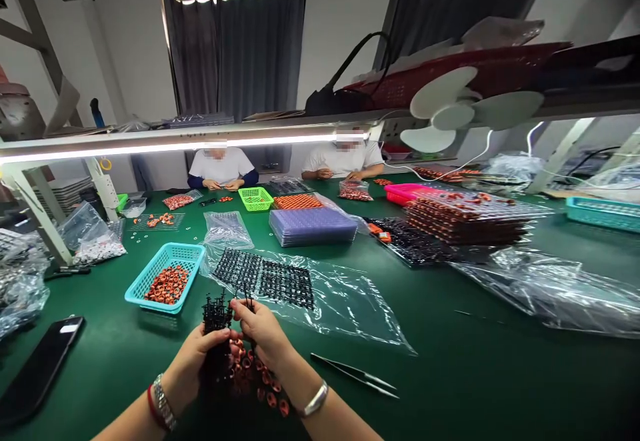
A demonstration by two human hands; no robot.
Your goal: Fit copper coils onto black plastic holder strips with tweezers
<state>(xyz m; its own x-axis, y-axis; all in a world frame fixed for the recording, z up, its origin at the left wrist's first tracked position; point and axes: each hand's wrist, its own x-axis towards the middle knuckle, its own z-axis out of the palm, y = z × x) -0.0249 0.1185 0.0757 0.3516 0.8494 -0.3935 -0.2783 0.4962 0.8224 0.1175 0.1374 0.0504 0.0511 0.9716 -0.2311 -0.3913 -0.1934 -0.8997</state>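
Note:
My left hand [193, 357] is closed around an upright bundle of black plastic sprues [216, 311], whose thin prongs stick up above the thumb. Close against it, my right hand [267, 334] pinches a thin black plastic sprue [249, 297]. Its fingers partly hide where the pieces meet. Loose orange cup-shaped parts [270, 387] lie below and between the hands. Metal tweezers [355, 375] rest on the green table to the right. Beyond my hands, black gridded sprues [287, 284] lie on a clear plastic bag [360, 301].
A blue basket [135, 287] holding orange parts stands at left, near a black phone [43, 367]. Behind are stacked clear trays [313, 227], a green basket [256, 199] and a tall stack of loaded trays [470, 217]. Two people sit opposite under a lit shelf with a fan [453, 117].

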